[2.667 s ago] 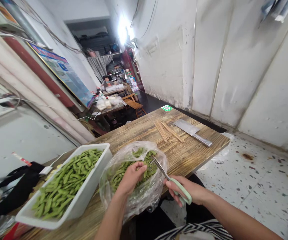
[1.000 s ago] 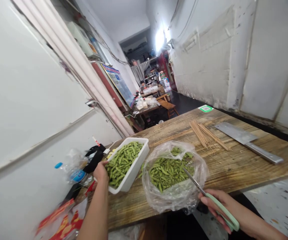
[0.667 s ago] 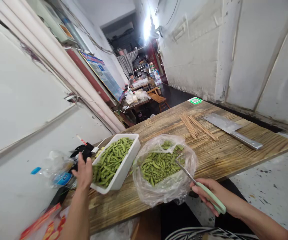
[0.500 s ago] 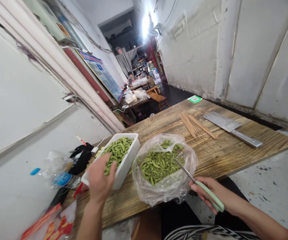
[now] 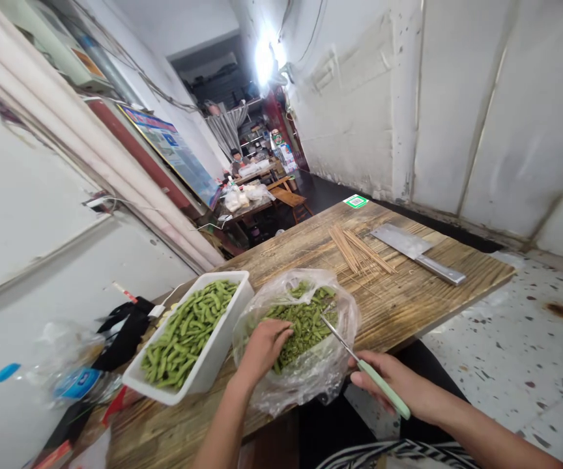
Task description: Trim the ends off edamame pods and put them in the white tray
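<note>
My left hand (image 5: 266,346) is in the clear plastic bag (image 5: 305,384), its fingers drawn together at the green edamame pods (image 5: 305,316). Whatever lies between the fingertips is too small to make out. My right hand (image 5: 391,381) grips scissors with a pale green handle (image 5: 384,387). Their metal blades point up and left over the bag's right side. To the left of the bag stands a white plastic tub (image 5: 213,365) filled with edamame pods (image 5: 188,335).
On the wooden table (image 5: 418,312), thin wooden skewers (image 5: 360,251) and a cleaver (image 5: 403,241) lie beyond the bag. A plastic bottle (image 5: 79,384) is at the left. Farther back, a person (image 5: 236,159) is by another table.
My left hand has moved right, from the pods in the white tub to those in the bag. My right hand still holds the scissors over the bag. The view has shifted to the right.
</note>
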Demonstrator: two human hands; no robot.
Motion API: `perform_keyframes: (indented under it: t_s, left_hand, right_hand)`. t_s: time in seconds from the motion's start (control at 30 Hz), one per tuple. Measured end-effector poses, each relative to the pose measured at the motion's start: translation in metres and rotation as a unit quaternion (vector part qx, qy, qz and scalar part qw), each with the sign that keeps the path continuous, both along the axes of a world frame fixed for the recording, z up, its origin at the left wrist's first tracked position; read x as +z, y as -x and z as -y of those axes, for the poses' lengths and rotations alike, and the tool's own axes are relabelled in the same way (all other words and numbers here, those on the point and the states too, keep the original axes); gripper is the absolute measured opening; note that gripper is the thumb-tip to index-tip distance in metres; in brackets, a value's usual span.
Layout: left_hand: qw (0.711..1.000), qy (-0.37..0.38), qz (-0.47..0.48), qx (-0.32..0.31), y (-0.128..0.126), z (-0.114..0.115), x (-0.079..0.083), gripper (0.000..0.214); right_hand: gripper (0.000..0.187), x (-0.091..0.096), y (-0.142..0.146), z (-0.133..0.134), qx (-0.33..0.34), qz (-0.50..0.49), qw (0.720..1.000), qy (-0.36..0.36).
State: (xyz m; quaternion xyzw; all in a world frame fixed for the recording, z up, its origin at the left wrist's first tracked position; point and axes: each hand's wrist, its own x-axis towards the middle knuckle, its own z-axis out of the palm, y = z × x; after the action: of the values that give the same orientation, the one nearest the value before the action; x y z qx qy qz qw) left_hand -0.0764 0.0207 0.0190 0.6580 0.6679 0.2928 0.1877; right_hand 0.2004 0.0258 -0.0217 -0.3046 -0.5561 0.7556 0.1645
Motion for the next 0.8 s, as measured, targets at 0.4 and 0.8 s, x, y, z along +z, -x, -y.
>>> perform_keyframes:
  t_s: [0.4, 0.8]
  left_hand:
    - [0.980, 0.070, 0.186, 0.020, -0.050, 0.019, 0.002, 0.036]
    - [0.861, 0.132, 0.478, 0.117, -0.054, 0.020, -0.003, 0.032]
  right_hand:
    - [0.042, 0.012, 0.005, -0.004, 0.028, 0.033, 0.978, -0.205]
    - [0.048, 0.009, 0.014, 0.002, 0.011, -0.002, 1.000, 0.028]
